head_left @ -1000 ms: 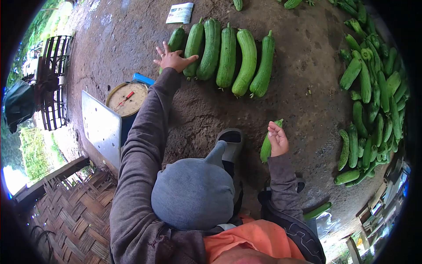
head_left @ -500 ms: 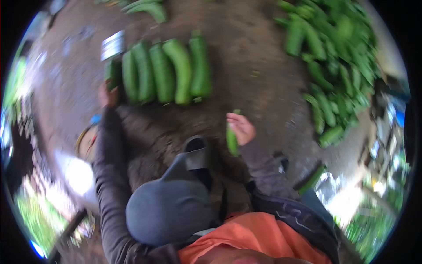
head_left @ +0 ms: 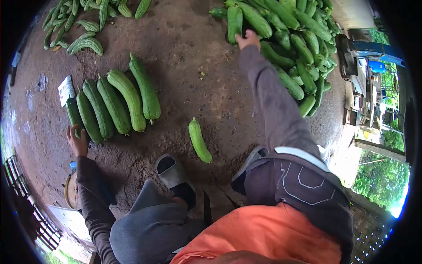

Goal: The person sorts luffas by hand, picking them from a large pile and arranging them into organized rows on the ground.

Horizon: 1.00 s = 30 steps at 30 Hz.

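Note:
My left hand (head_left: 78,141) has its fingers curled around the near end of the leftmost sponge gourd (head_left: 74,115), which lies at the end of a row. Several more sponge gourds (head_left: 115,104) lie side by side to its right. At the top right, my right hand (head_left: 249,40) is stretched out with fingers apart, touching the near end of a green sponge gourd (head_left: 234,24) at the edge of a heap. A smaller, lighter sponge gourd (head_left: 200,141) lies alone on the ground in front of my feet.
A large heap of sponge gourds (head_left: 303,48) fills the upper right. Ridged pale-green bitter gourds (head_left: 88,45) lie at the upper left. A printed paper packet (head_left: 66,90) touches the leftmost gourd's far end. A round container (head_left: 71,190) stands near my left forearm.
My right hand has let go of the small sponge gourd, now on the ground, and moved up and right to the heap. My left hand stays at the leftmost gourd; the view has turned right.

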{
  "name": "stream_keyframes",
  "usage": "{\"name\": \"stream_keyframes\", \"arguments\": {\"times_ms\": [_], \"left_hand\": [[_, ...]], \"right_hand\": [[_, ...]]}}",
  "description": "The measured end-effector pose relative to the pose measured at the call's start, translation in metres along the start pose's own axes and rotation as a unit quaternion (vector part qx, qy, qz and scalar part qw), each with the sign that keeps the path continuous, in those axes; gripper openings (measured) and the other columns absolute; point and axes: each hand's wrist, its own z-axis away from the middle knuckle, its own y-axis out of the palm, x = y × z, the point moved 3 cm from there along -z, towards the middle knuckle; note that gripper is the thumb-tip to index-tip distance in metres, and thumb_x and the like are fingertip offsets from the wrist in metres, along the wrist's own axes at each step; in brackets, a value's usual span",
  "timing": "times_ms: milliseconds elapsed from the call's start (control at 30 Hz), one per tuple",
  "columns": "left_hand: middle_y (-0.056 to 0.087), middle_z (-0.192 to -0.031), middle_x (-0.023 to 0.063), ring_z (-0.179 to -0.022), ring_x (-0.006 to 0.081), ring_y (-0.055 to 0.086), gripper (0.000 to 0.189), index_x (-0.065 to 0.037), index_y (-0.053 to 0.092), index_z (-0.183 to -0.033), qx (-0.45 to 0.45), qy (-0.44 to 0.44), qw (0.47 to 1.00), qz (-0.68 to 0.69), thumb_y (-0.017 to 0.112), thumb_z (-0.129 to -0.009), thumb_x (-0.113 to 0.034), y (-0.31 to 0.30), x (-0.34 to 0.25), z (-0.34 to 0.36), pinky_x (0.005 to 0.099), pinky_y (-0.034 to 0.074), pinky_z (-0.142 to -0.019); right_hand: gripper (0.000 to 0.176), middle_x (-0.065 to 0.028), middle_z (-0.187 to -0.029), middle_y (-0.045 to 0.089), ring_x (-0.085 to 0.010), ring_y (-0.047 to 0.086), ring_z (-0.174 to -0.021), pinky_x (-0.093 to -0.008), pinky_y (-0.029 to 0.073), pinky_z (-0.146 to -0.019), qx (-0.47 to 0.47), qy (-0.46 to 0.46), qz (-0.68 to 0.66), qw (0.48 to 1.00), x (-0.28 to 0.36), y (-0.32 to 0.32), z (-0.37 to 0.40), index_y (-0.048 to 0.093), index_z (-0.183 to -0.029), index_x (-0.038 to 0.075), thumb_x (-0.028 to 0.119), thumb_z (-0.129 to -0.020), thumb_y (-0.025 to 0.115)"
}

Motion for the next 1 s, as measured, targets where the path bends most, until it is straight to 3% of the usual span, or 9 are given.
{"name": "stream_keyframes", "arguments": {"times_ms": [133,200,267,400,500,567,667,933,1000], "left_hand": [[0.040,-0.135,0.0178,-0.127,0.0342,0.036,0.038,-0.012,0.056,-0.114,-0.059,0.019,0.997,0.035,0.068,-0.078,-0.013,-0.031,-0.051,0.017,0.0428,0.033,-0.102],[0.039,-0.136,0.0186,-0.127,0.0348,0.036,0.038,-0.011,0.056,-0.114,-0.078,0.035,0.995,0.043,0.067,-0.078,-0.010,-0.042,-0.086,0.031,0.0429,0.033,-0.102],[0.037,-0.137,0.0172,-0.129,0.0337,0.033,0.038,-0.009,0.056,-0.113,-0.047,0.024,0.995,0.085,0.066,-0.077,-0.005,-0.046,-0.117,0.051,0.0422,0.031,-0.104],[0.037,-0.138,0.0169,-0.129,0.0334,0.033,0.037,-0.008,0.056,-0.108,0.019,0.027,0.988,0.152,0.065,-0.074,0.000,-0.042,-0.169,0.098,0.0436,0.030,-0.104],[0.037,-0.137,0.0173,-0.129,0.0343,0.034,0.035,-0.007,0.056,-0.103,0.072,0.046,0.975,0.207,0.064,-0.070,0.004,-0.026,-0.191,0.137,0.0440,0.031,-0.104],[0.037,-0.137,0.0187,-0.129,0.0365,0.034,0.035,-0.007,0.056,-0.101,0.119,0.079,0.965,0.219,0.064,-0.068,0.005,-0.020,-0.211,0.163,0.0445,0.031,-0.104],[0.035,-0.139,0.0201,-0.129,0.0404,0.033,0.035,-0.008,0.056,-0.099,0.198,0.106,0.941,0.253,0.063,-0.067,0.004,-0.007,-0.235,0.207,0.0478,0.029,-0.104],[0.037,-0.137,0.0186,-0.129,0.0405,0.032,0.039,-0.007,0.056,-0.101,0.257,0.179,0.916,0.250,0.064,-0.065,0.003,-0.010,-0.270,0.236,0.0504,0.027,-0.104],[0.037,-0.137,0.0189,-0.129,0.0405,0.032,0.039,-0.007,0.056,-0.101,0.254,0.189,0.917,0.242,0.064,-0.064,0.003,-0.008,-0.262,0.233,0.0502,0.027,-0.104]], "right_hand": [[0.073,-0.0165,-0.120,0.057,-0.0289,0.052,-0.113,-0.0393,0.041,-0.096,0.040,0.027,0.194,0.980,0.032,0.010,-0.032,0.058,-0.115,0.005,0.058,-0.067,0.067],[0.078,-0.0184,-0.121,0.056,-0.0321,0.055,-0.111,-0.0383,0.042,-0.096,0.076,0.033,0.162,0.983,0.029,0.017,-0.039,0.054,-0.122,0.004,0.056,-0.066,0.070],[0.077,-0.0143,-0.142,0.035,-0.0332,0.041,-0.126,-0.0479,0.043,-0.096,0.147,0.181,0.097,0.968,0.031,0.015,-0.031,0.033,-0.141,0.019,0.038,-0.077,0.072],[0.065,-0.0156,-0.115,0.059,-0.0329,0.055,-0.107,-0.0387,0.041,-0.096,0.198,-0.132,-0.040,0.970,0.005,-0.009,0.028,0.056,-0.118,0.007,0.040,-0.064,0.076],[0.037,-0.0081,-0.086,0.060,-0.0307,0.055,-0.093,-0.0419,0.044,-0.085,0.309,-0.366,0.037,0.877,0.054,-0.073,0.133,0.063,-0.091,0.014,0.004,-0.056,0.068],[0.032,-0.0027,-0.088,0.055,-0.0264,0.052,-0.094,-0.0465,0.039,-0.079,0.386,-0.450,0.044,0.804,0.039,-0.085,0.197,0.063,-0.083,0.017,0.002,-0.054,0.065],[0.023,-0.0002,-0.099,0.055,-0.0233,0.047,-0.114,-0.0521,0.033,-0.094,0.414,-0.590,0.016,0.693,0.011,-0.088,0.274,0.063,-0.088,0.023,0.014,-0.067,0.062],[0.027,-0.0018,-0.127,0.047,-0.0270,0.028,-0.134,-0.0594,0.026,-0.104,0.350,-0.602,-0.002,0.718,0.023,-0.083,0.304,0.063,-0.096,0.025,0.017,-0.070,0.059],[0.029,-0.0044,-0.120,0.054,-0.0271,0.040,-0.124,-0.0519,0.035,-0.100,0.343,-0.535,0.021,0.772,0.042,-0.109,0.253,0.065,-0.093,0.020,0.010,-0.066,0.059]]}}
